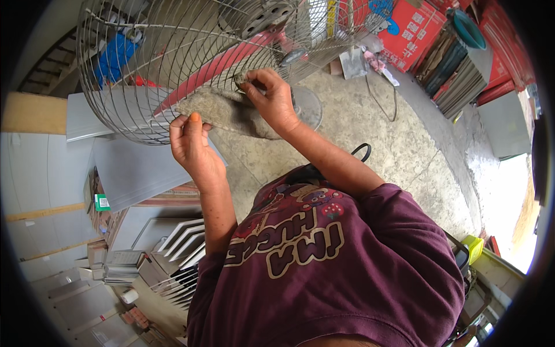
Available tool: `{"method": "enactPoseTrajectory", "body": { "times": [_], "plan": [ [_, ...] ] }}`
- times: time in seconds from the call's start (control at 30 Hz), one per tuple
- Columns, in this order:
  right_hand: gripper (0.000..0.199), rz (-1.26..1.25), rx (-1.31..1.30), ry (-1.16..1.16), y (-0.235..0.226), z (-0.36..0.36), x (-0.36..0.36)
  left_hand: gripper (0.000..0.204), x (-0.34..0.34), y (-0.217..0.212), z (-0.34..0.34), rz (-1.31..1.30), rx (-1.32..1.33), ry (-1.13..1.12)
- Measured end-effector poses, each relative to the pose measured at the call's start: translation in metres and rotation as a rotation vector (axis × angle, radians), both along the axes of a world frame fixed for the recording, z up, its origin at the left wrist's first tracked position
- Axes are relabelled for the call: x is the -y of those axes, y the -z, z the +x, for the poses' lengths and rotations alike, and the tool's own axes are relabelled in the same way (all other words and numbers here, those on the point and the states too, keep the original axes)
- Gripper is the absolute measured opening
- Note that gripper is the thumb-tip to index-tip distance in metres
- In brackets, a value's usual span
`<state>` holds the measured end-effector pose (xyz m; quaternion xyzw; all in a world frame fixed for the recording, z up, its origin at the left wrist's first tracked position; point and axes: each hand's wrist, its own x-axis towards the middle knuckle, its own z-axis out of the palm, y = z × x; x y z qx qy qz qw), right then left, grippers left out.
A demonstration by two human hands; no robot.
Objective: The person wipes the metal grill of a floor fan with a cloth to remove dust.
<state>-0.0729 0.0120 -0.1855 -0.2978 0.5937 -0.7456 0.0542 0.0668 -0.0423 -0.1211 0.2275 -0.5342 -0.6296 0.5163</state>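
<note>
The left hand [193,144] pinches the near edge of a grey rag [222,110] between thumb and fingers, pulling it taut against the wire fan guard [144,75]. Behind the wires sits a red blade [222,61] (dusty, by the look). The right hand [272,98] grips the rag's far end, fingers curled shut, pressing it to the wires. This looks like mid-wipe; next likely needs sliding the rag along while keeping tension.
</note>
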Motion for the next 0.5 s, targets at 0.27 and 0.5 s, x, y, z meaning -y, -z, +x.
{"method": "enactPoseTrajectory", "body": {
  "times": [0.27,0.5],
  "plan": [
    [0.014,-0.378,0.266,-0.048,-0.015,-0.012,0.002,0.012,0.002,0.000,0.001,-0.003,-0.022,-0.028],
    [0.014,-0.074,-0.058,0.039,-0.029,-0.002,-0.001,0.012,0.002,0.002,0.002,0.027,-0.023,-0.006]
  ]
}}
